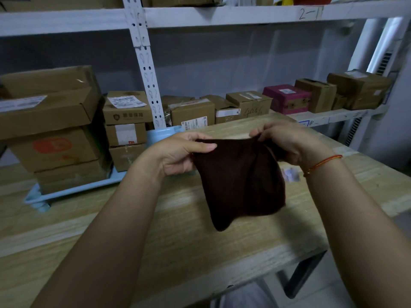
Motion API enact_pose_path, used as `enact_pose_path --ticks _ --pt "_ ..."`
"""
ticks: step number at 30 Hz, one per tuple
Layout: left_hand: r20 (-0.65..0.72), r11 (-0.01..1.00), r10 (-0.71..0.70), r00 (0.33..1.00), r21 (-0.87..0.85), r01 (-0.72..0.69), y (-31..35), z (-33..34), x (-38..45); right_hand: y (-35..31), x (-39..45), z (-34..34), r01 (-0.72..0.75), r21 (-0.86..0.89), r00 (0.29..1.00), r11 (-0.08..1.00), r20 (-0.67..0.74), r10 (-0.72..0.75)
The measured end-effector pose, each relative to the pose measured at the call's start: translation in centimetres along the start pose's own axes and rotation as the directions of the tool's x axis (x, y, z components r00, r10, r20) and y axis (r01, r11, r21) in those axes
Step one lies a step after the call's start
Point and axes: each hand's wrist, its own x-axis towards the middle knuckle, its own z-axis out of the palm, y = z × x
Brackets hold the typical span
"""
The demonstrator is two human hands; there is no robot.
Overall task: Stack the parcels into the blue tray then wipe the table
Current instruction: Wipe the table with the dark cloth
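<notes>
A dark brown cloth [240, 183] hangs above the wooden table [178, 230], held up by both hands at its top edge. My left hand [182, 154] pinches the cloth's left corner between thumb and fingers. My right hand [287, 141] grips the right corner, with a red string bracelet on that wrist. At the left, the light blue tray [73, 190] carries two stacks of cardboard parcels: a large stack [51, 125] and a smaller one [125, 130] to its right.
Behind the table, a white metal shelf [333, 116] holds a row of cardboard boxes [249, 103] and a magenta box [287, 98]. A small shiny scrap [291, 174] lies on the table under my right wrist. The table's right edge drops off to the floor.
</notes>
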Motion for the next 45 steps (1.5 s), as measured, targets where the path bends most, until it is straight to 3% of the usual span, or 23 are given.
enact_pose_path --ticks 3,5,8,10,12,15,18,21,27,35,41,45 --pt "-0.183 0.996 -0.063 0.981 0.048 0.073 -1.7 1.1 1.3 2.2 1.6 -0.1 -0.084 -0.420 0.991 0.904 -0.130 0.032" --pt "-0.393 0.965 -0.031 0.919 0.228 0.129 -3.2 1.4 2.3 3.9 2.7 0.4 -0.168 -0.576 0.970 0.800 -0.241 0.030" --pt "-0.578 0.767 0.120 0.807 0.571 0.294 -5.0 1.3 2.9 6.2 2.9 1.9 -0.189 -0.714 0.954 0.675 -0.297 -0.047" --pt "-0.581 0.715 0.153 0.800 0.623 0.316 -5.4 0.8 3.2 7.2 2.6 3.5 -0.063 -0.792 0.965 0.608 -0.204 -0.165" --pt "-0.565 0.692 0.181 0.805 0.655 0.305 -5.1 0.5 3.2 8.0 2.0 5.7 0.060 -0.860 0.983 0.507 -0.039 -0.182" --pt "-0.546 0.689 0.218 0.809 0.673 0.269 -4.5 0.0 3.0 10.0 1.1 9.3 0.104 -0.928 0.989 0.358 0.136 0.064" --pt "-0.554 0.710 0.265 0.790 0.666 0.229 -4.3 -1.2 2.5 11.7 0.7 11.6 0.086 -0.959 0.991 0.270 0.111 0.077" --pt "-0.604 0.765 0.281 0.745 0.610 0.206 -4.3 -2.8 1.9 11.6 1.1 13.1 0.087 -0.957 0.994 0.276 0.103 0.045" --pt "-0.659 0.844 0.302 0.689 0.521 0.129 -3.9 -5.0 0.6 10.9 1.7 19.6 0.270 -0.922 0.963 0.279 0.265 -0.059" --pt "-0.661 0.870 0.287 0.693 0.483 0.100 -3.5 -6.8 -1.0 10.4 0.6 26.4 0.513 -0.824 0.858 0.240 0.492 -0.145" --pt "-0.643 0.874 0.280 0.713 0.477 0.087 -3.3 -5.8 -1.4 11.3 -4.8 26.4 0.644 -0.739 0.765 0.195 0.622 -0.166" --pt "-0.619 0.868 0.269 0.738 0.488 0.094 -3.3 -4.5 -1.7 12.9 -7.8 24.8 0.676 -0.707 0.736 0.209 0.635 -0.235"
